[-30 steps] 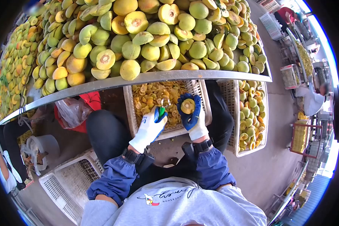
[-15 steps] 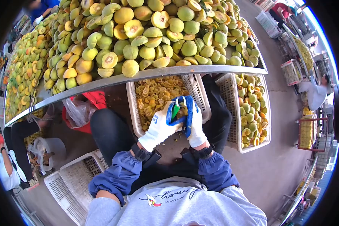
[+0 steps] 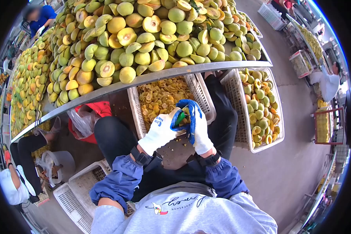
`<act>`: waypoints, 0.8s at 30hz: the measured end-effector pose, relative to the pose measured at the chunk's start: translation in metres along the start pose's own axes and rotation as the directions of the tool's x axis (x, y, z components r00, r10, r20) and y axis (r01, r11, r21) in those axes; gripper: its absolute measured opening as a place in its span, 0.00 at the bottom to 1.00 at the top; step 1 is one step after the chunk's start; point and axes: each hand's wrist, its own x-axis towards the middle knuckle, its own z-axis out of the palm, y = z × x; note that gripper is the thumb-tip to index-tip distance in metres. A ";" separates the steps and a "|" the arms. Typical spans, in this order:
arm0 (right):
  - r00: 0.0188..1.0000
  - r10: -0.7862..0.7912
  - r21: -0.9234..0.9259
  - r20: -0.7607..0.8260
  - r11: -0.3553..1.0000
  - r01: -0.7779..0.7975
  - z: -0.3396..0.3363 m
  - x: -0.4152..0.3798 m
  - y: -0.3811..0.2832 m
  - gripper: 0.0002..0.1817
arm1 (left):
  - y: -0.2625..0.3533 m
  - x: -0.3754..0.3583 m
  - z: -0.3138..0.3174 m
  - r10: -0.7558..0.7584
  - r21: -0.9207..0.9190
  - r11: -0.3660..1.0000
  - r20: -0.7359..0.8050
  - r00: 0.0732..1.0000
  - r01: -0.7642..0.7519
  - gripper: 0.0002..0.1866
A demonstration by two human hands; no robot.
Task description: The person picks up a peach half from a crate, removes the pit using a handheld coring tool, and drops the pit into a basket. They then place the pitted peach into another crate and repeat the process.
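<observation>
Both my hands wear white gloves with blue palms and meet over a crate of scraps. My left hand (image 3: 162,128) is closed around a small tool with a green handle (image 3: 179,118); its working end is hidden. My right hand (image 3: 199,125) curls around a peach (image 3: 186,112), only a sliver of which shows between the gloves. The two hands are almost touching. Below and beyond them, the white crate (image 3: 134,111) holds yellowish peach scraps (image 3: 163,95).
A metal-edged table (image 3: 160,77) heaped with halved peaches (image 3: 144,58) spans the front. A crate of peach halves (image 3: 261,107) stands right of my knee. On the left are a red bag (image 3: 101,109), a bucket (image 3: 64,165), a white crate (image 3: 76,208) and another person's legs (image 3: 29,158).
My hands have turned slightly and the fingers have closed further over the peach, so less of it shows. The whole view has shifted a little.
</observation>
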 end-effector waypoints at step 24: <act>0.992 -0.084 0.053 -0.096 0.995 0.089 -0.001 -0.002 -0.002 0.18 | 0.004 -0.016 0.012 -0.115 0.675 0.736 0.043 0.992 0.056 0.23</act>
